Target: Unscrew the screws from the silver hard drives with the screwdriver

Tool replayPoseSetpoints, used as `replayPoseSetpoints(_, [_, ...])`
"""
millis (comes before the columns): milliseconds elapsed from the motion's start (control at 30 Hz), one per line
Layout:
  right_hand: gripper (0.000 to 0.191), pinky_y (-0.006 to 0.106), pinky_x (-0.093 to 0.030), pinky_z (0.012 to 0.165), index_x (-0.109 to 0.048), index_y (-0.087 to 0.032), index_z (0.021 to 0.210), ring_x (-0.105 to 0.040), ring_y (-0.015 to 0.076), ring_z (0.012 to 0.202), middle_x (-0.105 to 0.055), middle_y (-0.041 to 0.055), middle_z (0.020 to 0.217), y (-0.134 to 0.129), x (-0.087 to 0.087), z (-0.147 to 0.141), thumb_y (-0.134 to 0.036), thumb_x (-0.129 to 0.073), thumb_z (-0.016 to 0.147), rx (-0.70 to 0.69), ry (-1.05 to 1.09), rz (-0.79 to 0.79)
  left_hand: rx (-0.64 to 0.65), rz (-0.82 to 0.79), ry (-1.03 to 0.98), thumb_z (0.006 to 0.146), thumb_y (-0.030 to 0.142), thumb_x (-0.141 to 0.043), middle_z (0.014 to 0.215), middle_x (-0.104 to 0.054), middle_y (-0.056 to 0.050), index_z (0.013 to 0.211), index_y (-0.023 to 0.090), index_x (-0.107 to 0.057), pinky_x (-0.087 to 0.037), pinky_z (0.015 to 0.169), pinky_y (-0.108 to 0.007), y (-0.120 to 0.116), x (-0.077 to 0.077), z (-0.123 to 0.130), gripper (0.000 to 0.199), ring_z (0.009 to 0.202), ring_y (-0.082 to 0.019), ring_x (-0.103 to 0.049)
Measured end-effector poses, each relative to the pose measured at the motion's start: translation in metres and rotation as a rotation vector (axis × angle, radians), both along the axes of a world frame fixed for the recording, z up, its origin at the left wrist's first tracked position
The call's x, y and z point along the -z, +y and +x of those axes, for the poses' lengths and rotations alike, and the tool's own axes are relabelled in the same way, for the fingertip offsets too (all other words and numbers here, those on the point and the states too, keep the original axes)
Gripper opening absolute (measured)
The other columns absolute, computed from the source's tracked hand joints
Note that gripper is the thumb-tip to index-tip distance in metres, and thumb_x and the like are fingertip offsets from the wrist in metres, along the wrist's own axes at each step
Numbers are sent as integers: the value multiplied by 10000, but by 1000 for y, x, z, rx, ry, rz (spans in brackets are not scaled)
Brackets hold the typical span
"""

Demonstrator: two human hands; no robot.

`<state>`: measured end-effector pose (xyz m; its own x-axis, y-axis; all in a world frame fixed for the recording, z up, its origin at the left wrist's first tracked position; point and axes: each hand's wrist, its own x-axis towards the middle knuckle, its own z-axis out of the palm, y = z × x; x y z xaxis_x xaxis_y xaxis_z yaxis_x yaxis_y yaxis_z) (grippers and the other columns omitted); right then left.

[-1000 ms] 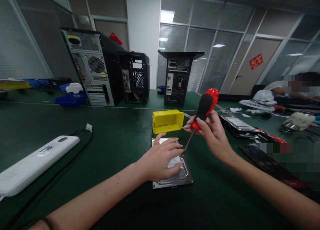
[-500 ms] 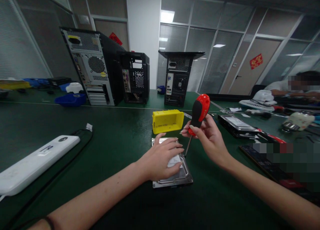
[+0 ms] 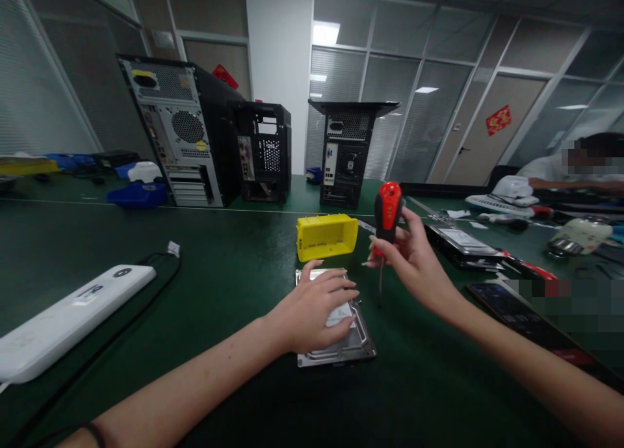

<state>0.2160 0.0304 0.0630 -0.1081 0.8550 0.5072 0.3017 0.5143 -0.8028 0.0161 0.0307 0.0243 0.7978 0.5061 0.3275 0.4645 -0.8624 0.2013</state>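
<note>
Green table [image 3: 234, 246] bearing hard drive [image 3: 359, 339], yellow bin [image 3: 327, 224], white power strip [image 3: 80, 315], three computer cases [image 3: 217, 123]

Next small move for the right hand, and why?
I'd probably shift the screwdriver left until its tip sits over the hard drive's right edge. The right hand grips its handle, but the tip appears off the drive, to its right. The left hand lies spread on top of the drive, which should help steady it.
</note>
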Motion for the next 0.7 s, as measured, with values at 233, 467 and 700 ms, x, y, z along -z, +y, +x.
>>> replayPoseSetpoints(233, [477,439,-497,743,-298,-203,1338,-622,253,824,-597,101,935,5,39,47,-341,-412,895,280,-834,-220,10,-20,38,913,406,-413,1319,-524,-45,1271,244,-498,-72,1085,-495,0,-3,1,403,1293,-237,-371])
replayPoseSetpoints(467, [277,389,-461,833,-456,-166,1146,-537,230,947,-538,113,1056,-9,63,51,-236,-442,878,260,-918,-34,40,2,87,934,385,-369,1319,-524,-36,1285,248,-471,-59,1092,-494,0,-6,3,390,1312,-234,-346])
replayPoseSetpoints(700, [334,429,-458,828,-481,-141,1205,-490,255,992,-505,147,1137,-12,63,44,-222,-450,882,299,-983,188,30,-2,87,917,344,-409,1278,-551,-49,1235,235,-510,-76,1092,-500,-6,-14,8,350,1294,-250,-372])
